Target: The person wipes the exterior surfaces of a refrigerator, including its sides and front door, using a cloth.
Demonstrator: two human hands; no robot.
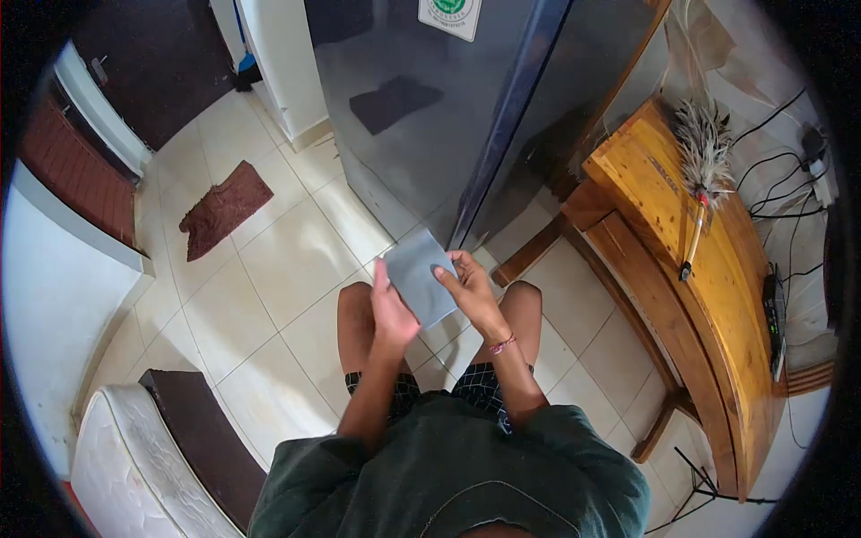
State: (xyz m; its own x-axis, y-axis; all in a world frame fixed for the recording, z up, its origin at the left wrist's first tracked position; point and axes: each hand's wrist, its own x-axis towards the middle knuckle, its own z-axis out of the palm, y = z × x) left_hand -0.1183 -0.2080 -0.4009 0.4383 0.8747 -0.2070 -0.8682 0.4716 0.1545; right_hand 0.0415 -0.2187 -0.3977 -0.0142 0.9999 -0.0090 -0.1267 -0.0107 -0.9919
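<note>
A flat, grey-blue rectangular piece, which looks like a folded cloth (414, 276), is held in front of my knees. My left hand (393, 309) supports its left edge, with most of the fingers hidden behind it. On the right side, my right hand (473, 291) grips the cloth, its thumb lying on the upper face and the fingers curled at the edge. A beaded bracelet (503, 344) circles my right wrist. Both hands are over the tiled floor, close to the base of a dark glossy cabinet-like panel (404, 143).
To the right stands a wooden table (646, 188) carrying a feather duster (700, 179) and a black device (773, 314) near cables. A brown mat (226, 208) lies on the floor at left. A mattress (121, 457) is at lower left, a black tripod (708, 489) at lower right.
</note>
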